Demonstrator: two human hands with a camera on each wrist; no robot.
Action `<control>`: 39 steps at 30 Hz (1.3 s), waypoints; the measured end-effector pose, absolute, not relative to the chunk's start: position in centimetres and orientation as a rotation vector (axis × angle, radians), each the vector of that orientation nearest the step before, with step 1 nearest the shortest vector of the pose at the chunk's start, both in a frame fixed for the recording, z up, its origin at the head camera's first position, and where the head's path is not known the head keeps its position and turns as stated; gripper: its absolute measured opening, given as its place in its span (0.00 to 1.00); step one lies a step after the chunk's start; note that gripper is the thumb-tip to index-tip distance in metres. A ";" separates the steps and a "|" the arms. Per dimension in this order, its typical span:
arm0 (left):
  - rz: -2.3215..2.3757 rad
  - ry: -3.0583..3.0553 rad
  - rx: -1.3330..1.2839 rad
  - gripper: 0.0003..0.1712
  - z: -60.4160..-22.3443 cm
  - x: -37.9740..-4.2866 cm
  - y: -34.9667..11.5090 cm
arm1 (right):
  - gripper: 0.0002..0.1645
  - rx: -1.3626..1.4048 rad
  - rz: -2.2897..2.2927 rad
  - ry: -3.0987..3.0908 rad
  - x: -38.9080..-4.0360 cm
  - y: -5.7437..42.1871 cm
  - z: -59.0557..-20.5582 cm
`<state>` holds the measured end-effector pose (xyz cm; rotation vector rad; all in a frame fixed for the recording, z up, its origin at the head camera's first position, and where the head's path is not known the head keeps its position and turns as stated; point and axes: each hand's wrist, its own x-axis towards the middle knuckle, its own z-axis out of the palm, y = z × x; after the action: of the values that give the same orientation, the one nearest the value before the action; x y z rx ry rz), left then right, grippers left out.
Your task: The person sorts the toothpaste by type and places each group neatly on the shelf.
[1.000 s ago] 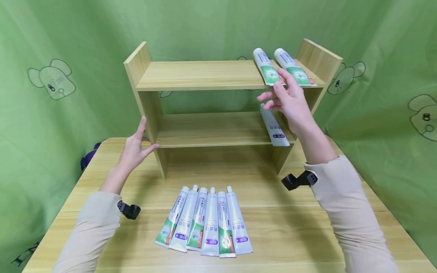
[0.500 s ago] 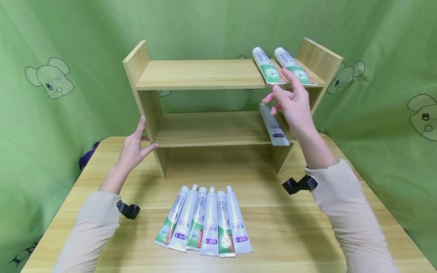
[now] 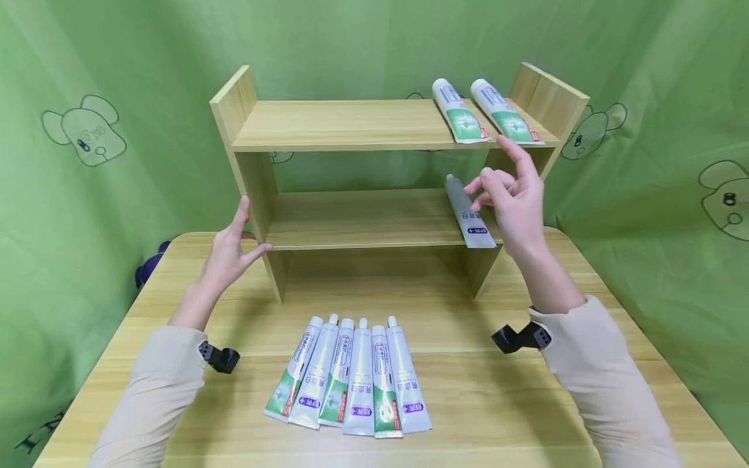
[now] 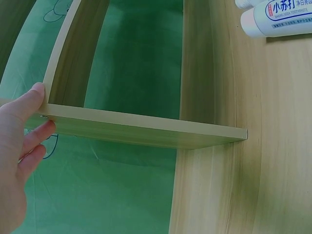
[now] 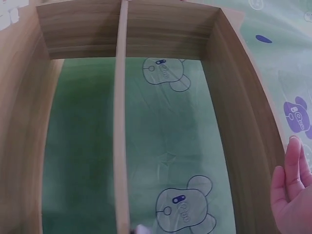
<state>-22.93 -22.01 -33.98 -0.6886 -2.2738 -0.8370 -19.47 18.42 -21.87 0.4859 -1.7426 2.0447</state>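
A two-tier wooden shelf point(image 3: 351, 239) stands on the table. My left hand point(image 3: 227, 255) holds its left side panel point(image 4: 146, 124), thumb at the front edge and fingers on the outer face. My right hand point(image 3: 517, 201), holding nothing, hovers before the shelf's right end, index finger pointing up and the others loosely bent. Two green-and-white toothpaste tubes point(image 3: 459, 110) point(image 3: 506, 112) lie side by side on the top board, caps to the back. Below them, a silvery-white toothpaste tube point(image 3: 470, 214) lies on the lower board, partly overlapped by right-hand fingers.
On the table point(image 3: 468, 403) in front of the shelf, several toothpaste tubes point(image 3: 361, 383) lie fanned out, green-and-white alternating with silvery-white, caps toward the shelf. A green curtain point(image 3: 351, 39) with cartoon animal outlines hangs behind and on both sides.
My right hand has moved down and slightly right, away from the top board's tubes to the level of the lower tier. The left hand stays on the side panel.
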 end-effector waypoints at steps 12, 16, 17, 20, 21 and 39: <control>-0.849 -2.276 -0.693 0.68 -33.9 -23.0 -22.0 | 0.29 0.589 2.050 -1.802 -18.7 20.0 -25.5; -0.848 -2.286 -0.685 0.67 -33.9 -23.0 -22.0 | 0.29 0.616 2.059 -1.844 -18.6 20.6 -26.9; -0.848 -2.287 -0.683 0.67 -33.9 -23.0 -21.9 | 0.29 0.619 2.064 -1.851 -18.6 20.7 -27.3; -0.854 -2.288 -0.683 0.67 -33.9 -22.9 -21.9 | 0.29 0.610 2.091 -1.861 -18.5 21.0 -28.5; -0.854 -2.288 -0.682 0.67 -33.9 -22.9 -21.9 | 0.29 0.603 2.099 -1.865 -18.5 21.1 -28.8; -0.850 -2.282 -0.694 0.68 -34.0 -22.9 -22.0 | 0.30 0.665 2.075 -2.082 -17.0 22.6 -34.9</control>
<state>-22.88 -22.00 -34.02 -0.6942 -2.2822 -0.8504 -16.98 22.58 -34.94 0.6649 -2.0823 2.0754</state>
